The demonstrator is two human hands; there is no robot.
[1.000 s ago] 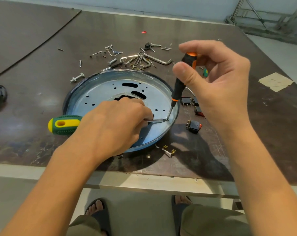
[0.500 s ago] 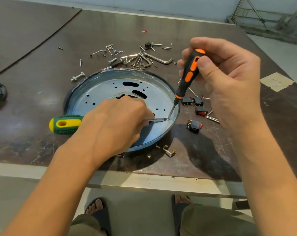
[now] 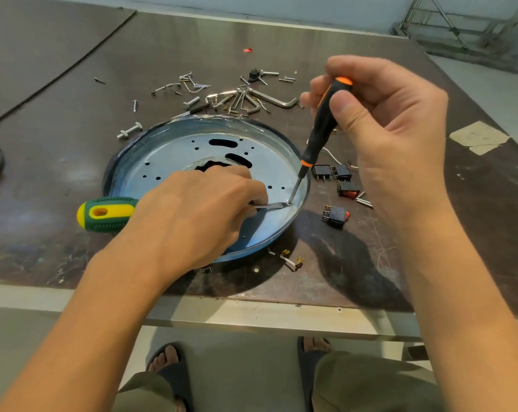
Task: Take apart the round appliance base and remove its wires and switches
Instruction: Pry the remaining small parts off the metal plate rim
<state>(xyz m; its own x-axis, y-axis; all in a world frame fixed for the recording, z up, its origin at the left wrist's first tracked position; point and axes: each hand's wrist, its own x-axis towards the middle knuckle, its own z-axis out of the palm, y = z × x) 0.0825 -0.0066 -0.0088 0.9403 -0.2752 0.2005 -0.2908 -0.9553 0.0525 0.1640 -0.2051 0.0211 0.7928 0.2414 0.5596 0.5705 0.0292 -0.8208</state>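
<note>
The base (image 3: 174, 153) lies open side up on the worktop (image 3: 58, 138), near its front edge. The left hand (image 3: 192, 215) reaches over the base's near rim, fingers curled round the green screwdriver (image 3: 109, 214). Its yellow-ended handle sticks out to the left, and its flat blade lies low across the base floor, tip toward the right rim. The right hand (image 3: 394, 120) is raised above the base's right side and pinches the top of the black screwdriver (image 3: 323, 126) between thumb and fingertips. That driver leans down and to the left, its tip set on the base floor just inside the right rim, right at the flat blade's tip. What it bears on is too small to tell.

Four black switches (image 3: 347, 187) lie on the worktop just right of the base, three close together and one nearer the front edge, with a thin white wire (image 3: 330, 153) behind them. Small terminals (image 3: 293, 260) lie in front of the base. Behind it are hex keys (image 3: 277, 101) among loose screws, with a bolt (image 3: 130, 130) to their left. A patch of tape (image 3: 477, 136) sits at the far right.
</note>
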